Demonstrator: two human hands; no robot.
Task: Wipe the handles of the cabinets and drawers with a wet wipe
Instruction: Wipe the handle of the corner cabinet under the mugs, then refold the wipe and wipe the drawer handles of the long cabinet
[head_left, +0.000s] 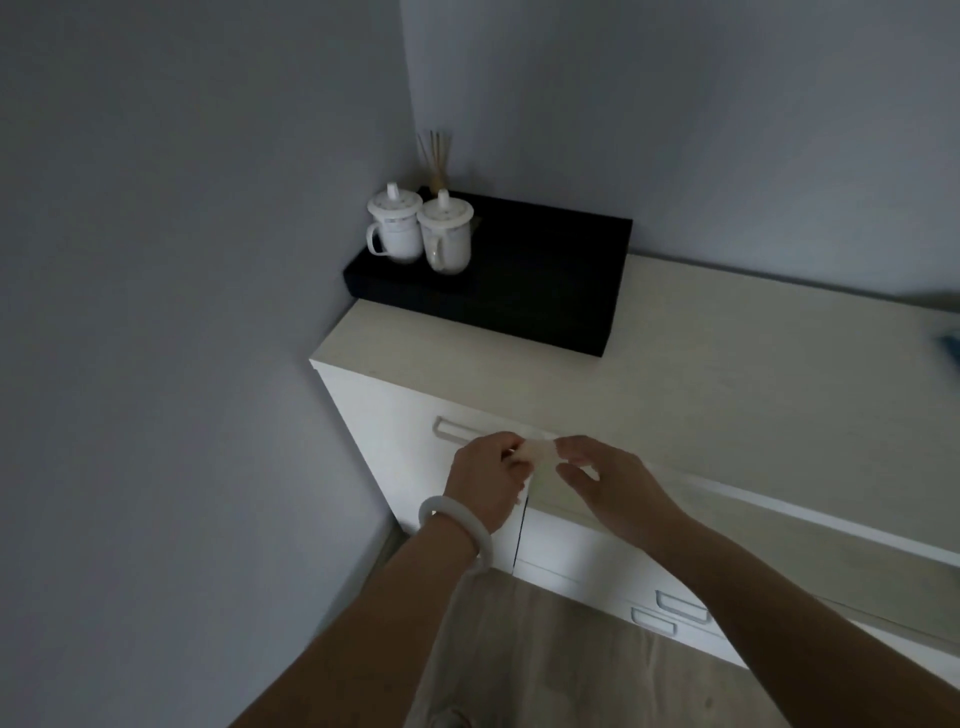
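Note:
A white wet wipe (537, 451) is stretched between both hands in front of a pale cabinet (675, 374). My left hand (485, 480), with a white bangle on its wrist, pinches the wipe's left end. My right hand (605, 478) pinches its right end. Just behind my left hand runs a silver bar handle (454, 431) on the cabinet's top front; its right part is hidden by the hands. Lower right, two more drawer handles (680, 605) (653, 622) show on the cabinet front.
A black box (524, 291) sits on the cabinet top in the corner, carrying two lidded white mugs (395, 226) (445, 234). Reed sticks (436, 158) stand behind them. Walls close in at the left and back. Wooden floor (545, 660) lies below.

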